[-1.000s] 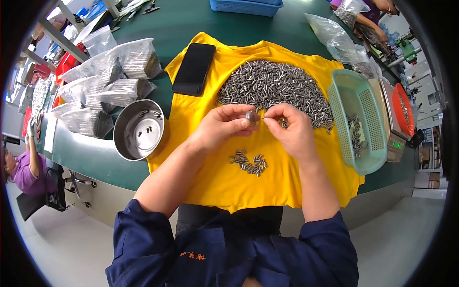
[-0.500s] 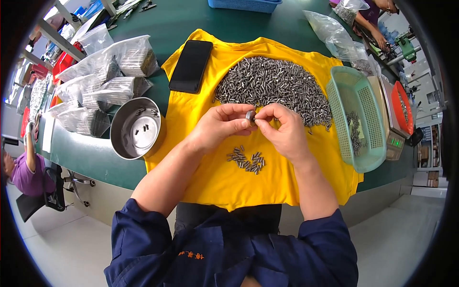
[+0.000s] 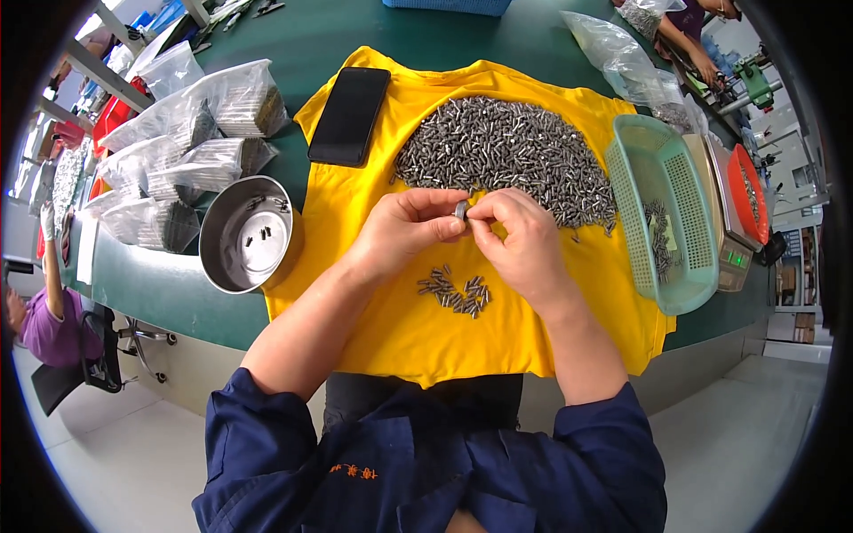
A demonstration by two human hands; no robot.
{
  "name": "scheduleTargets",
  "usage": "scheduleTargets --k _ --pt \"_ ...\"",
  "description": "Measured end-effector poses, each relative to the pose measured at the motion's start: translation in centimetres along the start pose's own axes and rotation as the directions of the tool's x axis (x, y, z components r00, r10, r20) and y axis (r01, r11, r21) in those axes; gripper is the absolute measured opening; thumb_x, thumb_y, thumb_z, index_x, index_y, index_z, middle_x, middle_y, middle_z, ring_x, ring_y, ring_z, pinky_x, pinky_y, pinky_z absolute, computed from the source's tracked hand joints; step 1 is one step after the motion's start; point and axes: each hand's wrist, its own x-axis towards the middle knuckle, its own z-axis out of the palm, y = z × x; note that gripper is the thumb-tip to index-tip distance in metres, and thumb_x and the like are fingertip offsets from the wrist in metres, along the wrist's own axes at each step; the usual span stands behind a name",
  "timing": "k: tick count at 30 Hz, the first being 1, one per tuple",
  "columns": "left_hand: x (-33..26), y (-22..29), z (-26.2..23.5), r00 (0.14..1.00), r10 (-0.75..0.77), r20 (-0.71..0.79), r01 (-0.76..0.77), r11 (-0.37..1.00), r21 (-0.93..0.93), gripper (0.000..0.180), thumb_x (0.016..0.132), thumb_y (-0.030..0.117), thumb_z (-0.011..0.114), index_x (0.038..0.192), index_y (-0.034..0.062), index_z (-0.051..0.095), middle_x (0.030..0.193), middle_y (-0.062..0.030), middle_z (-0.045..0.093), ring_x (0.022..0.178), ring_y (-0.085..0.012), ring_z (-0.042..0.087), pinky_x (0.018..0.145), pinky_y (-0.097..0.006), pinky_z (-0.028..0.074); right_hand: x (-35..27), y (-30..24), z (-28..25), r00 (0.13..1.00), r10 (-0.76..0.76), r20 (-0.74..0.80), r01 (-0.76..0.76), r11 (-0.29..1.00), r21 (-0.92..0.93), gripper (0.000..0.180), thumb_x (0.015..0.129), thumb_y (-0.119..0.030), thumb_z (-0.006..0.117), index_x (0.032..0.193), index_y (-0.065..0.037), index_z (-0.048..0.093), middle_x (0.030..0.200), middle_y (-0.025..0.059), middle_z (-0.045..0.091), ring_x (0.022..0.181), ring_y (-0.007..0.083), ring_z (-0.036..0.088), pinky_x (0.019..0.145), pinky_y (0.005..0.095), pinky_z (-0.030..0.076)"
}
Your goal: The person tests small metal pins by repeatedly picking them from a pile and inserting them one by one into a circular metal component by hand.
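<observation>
Grey metal, 1 small pin [image 3: 461, 210], sits pinched between my left hand [image 3: 404, 233] and right hand [image 3: 522, 242], both closed on it and raised off the cloth so I can see it close. Just below lies a small cluster of pins [image 3: 454, 292], kept apart from the big heap [image 3: 508, 156] beyond my knuckles. The yellow cloth [image 3: 400, 329] stops them rolling. A steel bowl [image 3: 245, 234] sits left, a green basket [image 3: 662, 213] right, both within reach.

Both hands — left hand [image 3: 404, 233], right hand [image 3: 524, 242] — have drifted slightly toward the pile [image 3: 506, 155].
</observation>
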Motion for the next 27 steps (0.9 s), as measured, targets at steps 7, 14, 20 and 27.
scheduleTargets --k 7,14,20,27 --pt "-0.1 0.6 0.5 0.994 -0.046 -0.100 0.063 0.983 0.173 0.033 0.083 0.004 0.060 0.115 -0.0023 0.053 0.099 -0.0095 0.061 0.089 -0.0162 0.061 0.082 -0.028 0.050 -0.3 -0.1 0.5 0.999 -0.025 -0.020 0.023 0.998 -0.060 0.012 0.067 0.001 0.063 0.072 -0.004 0.053 0.069 0.0097 0.057 0.068 0.0280 0.056 0.061 0.0371 0.047" --pt "-0.3 0.8 0.4 0.992 -0.073 -0.101 0.083 0.992 0.096 0.032 0.083 0.006 0.062 0.113 -0.0033 0.054 0.096 -0.0092 0.063 0.086 -0.0137 0.061 0.079 -0.025 0.050 -0.2 0.0 0.3 0.998 0.056 0.035 -0.058 0.998 0.039 0.007 0.071 -0.001 0.061 0.074 -0.003 0.055 0.072 0.0106 0.058 0.069 0.0284 0.057 0.062 0.0366 0.047" --pt "-0.1 1.3 1.0 0.989 -0.087 -0.119 0.103 0.986 0.132 0.033 0.083 0.005 0.060 0.114 -0.0021 0.054 0.098 -0.0079 0.061 0.087 -0.0146 0.061 0.080 -0.027 0.050 -0.3 0.0 0.0 0.997 0.077 0.030 -0.079 0.996 0.052 0.005 0.074 -0.005 0.061 0.074 -0.003 0.056 0.074 0.0102 0.059 0.072 0.0288 0.058 0.065 0.0371 0.046" --pt "0.3 0.6 0.6 0.992 -0.066 -0.111 0.083 0.984 0.157 0.033 0.083 0.003 0.060 0.115 -0.0022 0.053 0.098 -0.0077 0.061 0.085 -0.0145 0.061 0.081 -0.028 0.050 -0.4 1.0 -0.1 0.998 0.051 0.025 -0.053 0.996 0.076 0.005 0.074 -0.007 0.062 0.076 -0.004 0.058 0.076 0.0094 0.061 0.075 0.0263 0.059 0.067 0.0359 0.047"
